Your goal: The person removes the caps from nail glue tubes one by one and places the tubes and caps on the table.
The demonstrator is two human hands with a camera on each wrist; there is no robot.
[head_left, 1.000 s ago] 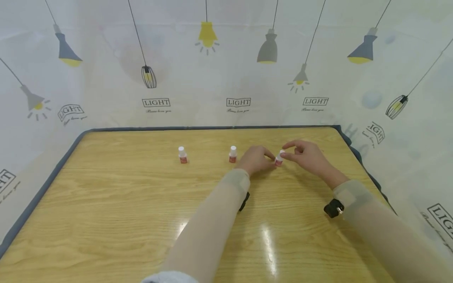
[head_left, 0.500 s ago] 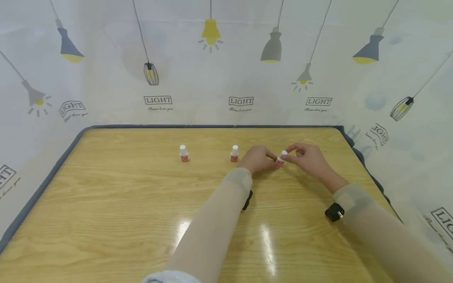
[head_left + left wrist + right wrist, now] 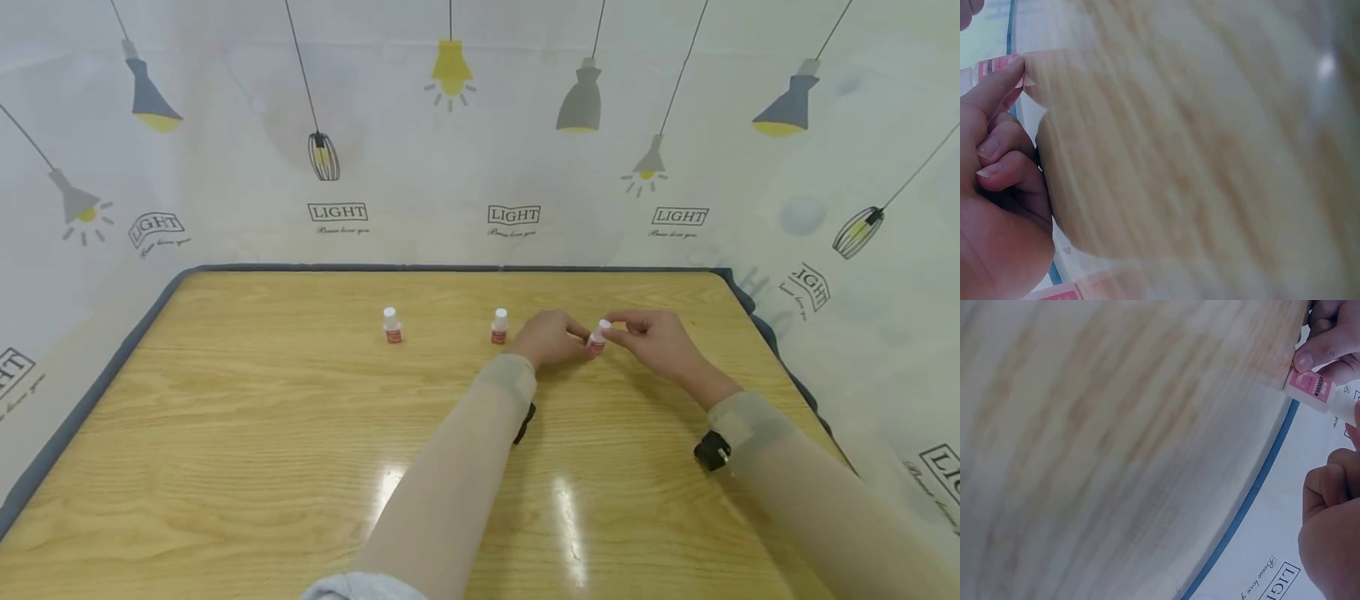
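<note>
A small white bottle with a red label (image 3: pixel 597 343) stands, slightly tilted, on the wooden table between my hands. My left hand (image 3: pixel 551 337) pinches its lower body between thumb and finger; the left wrist view shows the other fingers curled. From the right, my right hand (image 3: pixel 663 343) pinches the white cap (image 3: pixel 603 325) with thumb and index finger. In the right wrist view the label of the bottle (image 3: pixel 1313 386) shows beside the left thumb, while the cap lies partly beyond the frame's edge. Two matching bottles, a middle one (image 3: pixel 499 327) and a left one (image 3: pixel 393 327), stand upright.
The wooden table (image 3: pixel 262 433) has a dark blue edge strip (image 3: pixel 450 267) along its back and sides. Behind it hangs a pale backdrop (image 3: pixel 420 167) printed with lamps. The middle bottle is close to my left hand.
My right hand has shifted slightly and its index finger lies flatter at the cap. The left hand keeps its hold on the bottle. The whole head view has drifted a little.
</note>
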